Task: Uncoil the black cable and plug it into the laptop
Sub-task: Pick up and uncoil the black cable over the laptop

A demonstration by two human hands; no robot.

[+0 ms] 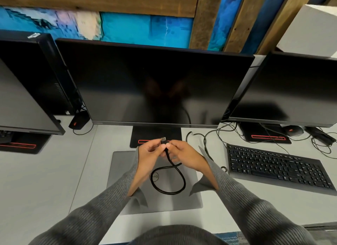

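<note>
My left hand [148,154] and right hand [179,152] both have a closed grip on the black cable [168,173] just under its plug [163,140]. The rest hangs in one loop over the shut laptop [127,171] on the tabletop [45,181], keyboard [277,168] off right.

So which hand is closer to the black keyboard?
The right hand. It holds the black cable over the closed laptop, on the side where the keyboard lies. The left hand pinches the cable's plug on the far side from it.
</note>
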